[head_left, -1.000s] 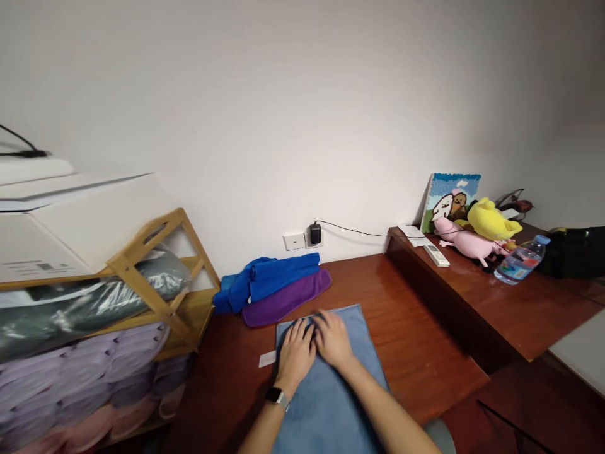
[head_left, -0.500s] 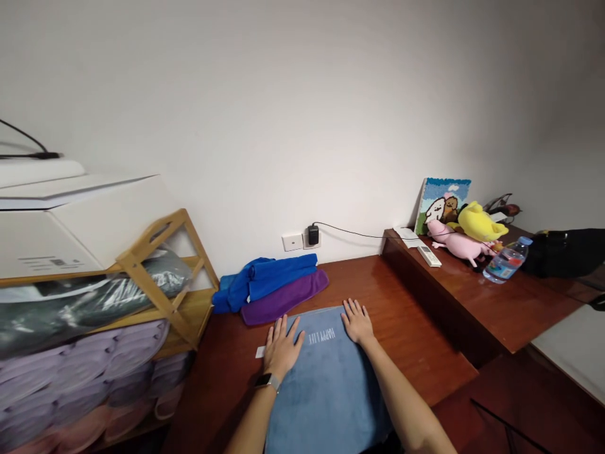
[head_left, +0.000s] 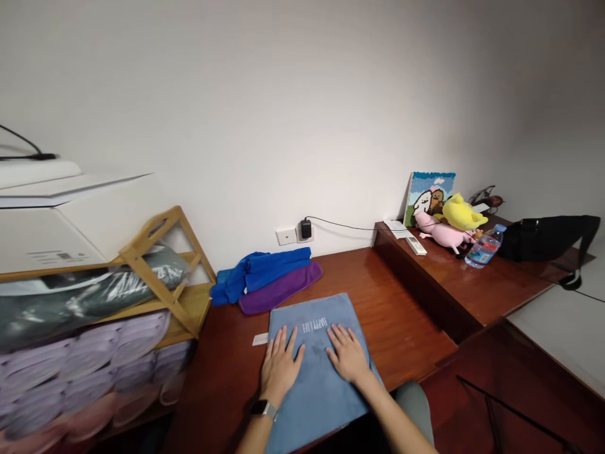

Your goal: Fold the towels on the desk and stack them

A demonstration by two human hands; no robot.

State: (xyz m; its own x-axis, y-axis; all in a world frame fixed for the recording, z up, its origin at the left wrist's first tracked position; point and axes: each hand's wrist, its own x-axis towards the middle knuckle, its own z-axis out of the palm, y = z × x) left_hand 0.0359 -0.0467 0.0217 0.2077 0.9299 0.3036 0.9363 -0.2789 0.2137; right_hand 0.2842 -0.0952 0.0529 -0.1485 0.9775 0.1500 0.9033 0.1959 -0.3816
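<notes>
fingers point(head_left: 283, 338) on blue cloth point(head_left: 314, 378), its long axis toward wall point(head_left: 302, 113)

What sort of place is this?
Likely a home or dorm room: a pink plush toy, a white remote, and a wooden rack holding what look like slippers.

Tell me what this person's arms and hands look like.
The left hand and right hand are bare. A watch with a dark rectangular face and silvery band is on the left wrist. No sleeves show on either forearm.
</notes>
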